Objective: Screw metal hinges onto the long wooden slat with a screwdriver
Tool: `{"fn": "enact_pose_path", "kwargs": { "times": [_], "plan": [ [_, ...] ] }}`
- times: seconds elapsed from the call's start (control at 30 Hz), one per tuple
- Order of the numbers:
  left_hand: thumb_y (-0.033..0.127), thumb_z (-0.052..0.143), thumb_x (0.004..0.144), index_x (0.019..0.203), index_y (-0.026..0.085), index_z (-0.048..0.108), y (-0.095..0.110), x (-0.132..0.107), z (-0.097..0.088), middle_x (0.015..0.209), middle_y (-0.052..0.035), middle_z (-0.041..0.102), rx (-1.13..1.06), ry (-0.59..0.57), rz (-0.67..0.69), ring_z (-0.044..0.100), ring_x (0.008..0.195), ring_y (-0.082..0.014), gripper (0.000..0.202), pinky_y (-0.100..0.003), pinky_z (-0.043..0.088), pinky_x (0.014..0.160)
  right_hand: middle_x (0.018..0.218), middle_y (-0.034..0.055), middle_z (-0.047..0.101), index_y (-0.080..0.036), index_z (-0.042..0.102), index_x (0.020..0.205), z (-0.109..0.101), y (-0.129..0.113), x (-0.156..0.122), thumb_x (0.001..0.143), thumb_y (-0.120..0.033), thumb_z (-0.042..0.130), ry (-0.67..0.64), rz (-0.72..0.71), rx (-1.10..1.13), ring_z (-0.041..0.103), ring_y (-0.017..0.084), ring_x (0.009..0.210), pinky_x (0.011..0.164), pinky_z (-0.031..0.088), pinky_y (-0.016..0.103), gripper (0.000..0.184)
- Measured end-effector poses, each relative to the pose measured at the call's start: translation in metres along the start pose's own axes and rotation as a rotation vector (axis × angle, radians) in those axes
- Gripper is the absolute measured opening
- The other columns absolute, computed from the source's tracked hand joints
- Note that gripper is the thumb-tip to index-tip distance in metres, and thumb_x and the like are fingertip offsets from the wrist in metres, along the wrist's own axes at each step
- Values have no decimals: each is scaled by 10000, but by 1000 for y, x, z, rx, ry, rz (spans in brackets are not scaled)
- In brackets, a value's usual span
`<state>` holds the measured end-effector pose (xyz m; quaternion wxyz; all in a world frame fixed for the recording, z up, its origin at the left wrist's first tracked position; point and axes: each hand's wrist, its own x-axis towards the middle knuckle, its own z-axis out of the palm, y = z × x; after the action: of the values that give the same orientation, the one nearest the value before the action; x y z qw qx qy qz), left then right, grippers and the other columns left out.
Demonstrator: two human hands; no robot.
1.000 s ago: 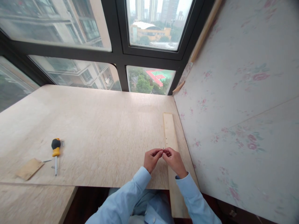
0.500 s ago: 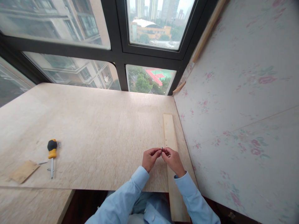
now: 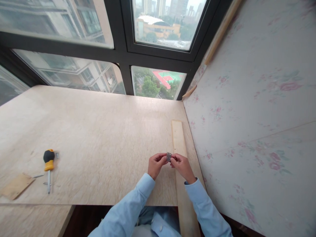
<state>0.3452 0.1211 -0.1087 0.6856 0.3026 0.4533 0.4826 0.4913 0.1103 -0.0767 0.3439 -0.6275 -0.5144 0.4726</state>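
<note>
At far left on the surface (image 3: 103, 141) lie a flat tan piece (image 3: 17, 186) and, just beside it, a yellow-and-black screwdriver (image 3: 48, 165) with small metal bits around it. Well to their right, the left hand (image 3: 156, 164) pinches one edge of a small hinge-like metal piece (image 3: 169, 157), thumb and fingers closed. The piece, nearly edge-on half a second ago, now shows its flat face, suggesting it is being turned and checked. The right hand (image 3: 182, 165) pinches its other edge, over the long board (image 3: 178, 136).
</note>
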Motion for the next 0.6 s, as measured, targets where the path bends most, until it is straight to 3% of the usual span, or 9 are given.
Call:
{"fn": "enact_pose_path", "kwargs": {
  "times": [0.13,0.27,0.4,0.6],
  "plan": [
    [389,881,574,902,88,724,7,3,-4,887,-120,732,-142,37,-111,693,765,-194,471,-349,604,732,757,63,687,-137,695,862,0,-3,4,750,-464,674,-22,58,169,640,157,637,604,561,282,346],
    [349,898,559,892,92,724,14,6,-11,902,-121,729,-281,-45,-216,688,761,-177,454,-336,573,772,800,62,697,-139,709,916,1,-8,5,741,-516,708,-107,71,307,620,135,643,634,553,282,416],
    [354,885,586,876,97,727,15,4,-15,820,-98,718,-260,-117,-241,662,706,-151,418,-303,540,728,809,57,693,-137,709,926,7,-12,3,767,-476,707,-171,52,371,602,118,644,631,526,261,375],
    [350,841,640,908,103,722,11,-3,-14,777,-82,707,-206,-82,-220,657,677,-139,383,-251,513,664,760,62,681,-127,699,884,16,-9,3,771,-479,688,-36,20,312,588,131,622,623,513,271,369]
  ]
}}
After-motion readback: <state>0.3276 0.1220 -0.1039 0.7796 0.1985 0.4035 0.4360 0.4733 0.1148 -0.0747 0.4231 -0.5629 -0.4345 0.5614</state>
